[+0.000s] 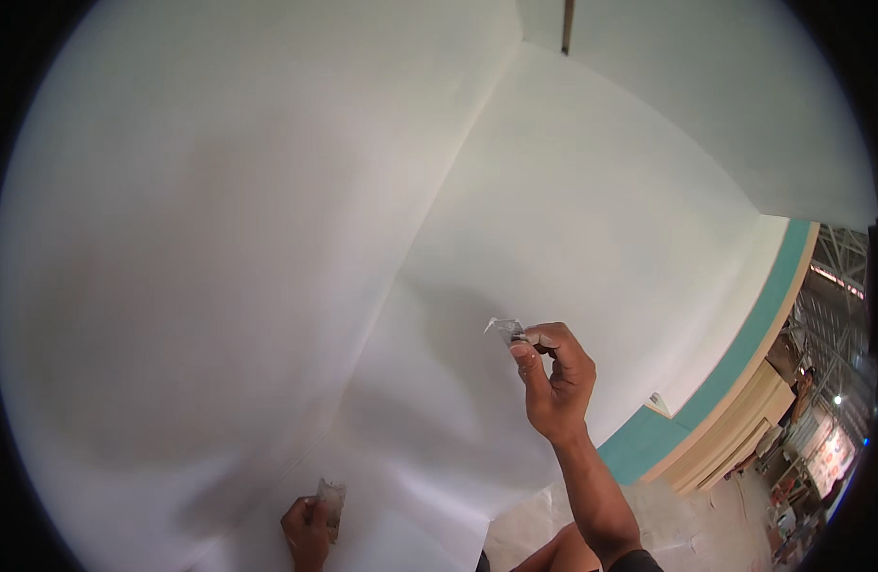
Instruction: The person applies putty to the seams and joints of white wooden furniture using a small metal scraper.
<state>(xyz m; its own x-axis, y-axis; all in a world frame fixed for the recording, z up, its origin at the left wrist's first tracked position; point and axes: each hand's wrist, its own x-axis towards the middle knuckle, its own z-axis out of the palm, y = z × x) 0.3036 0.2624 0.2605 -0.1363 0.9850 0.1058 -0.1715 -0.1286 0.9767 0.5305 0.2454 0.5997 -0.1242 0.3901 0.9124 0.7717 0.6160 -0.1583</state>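
My right hand point(561, 381) is raised in front of a white wall panel point(591, 210). Thumb and fingers pinch a small flat scraper blade point(508, 331), which has white paste along its tip. Lower down on the left, my left hand point(305, 532) grips a flat, paste-smeared plate point(332, 505), greyish and roughly rectangular. Both tools are near the inner corner seam point(386, 291) where two white panels meet. Whether the scraper touches the wall is hard to tell.
On the right, the panel ends in a teal band point(744, 343) with a pale wooden edge. Beyond it lie a dusty floor point(715, 524), stacked boards point(734, 434) and workshop clutter. A dark strip point(568, 27) hangs at the top. My bare leg point(563, 553) shows below.
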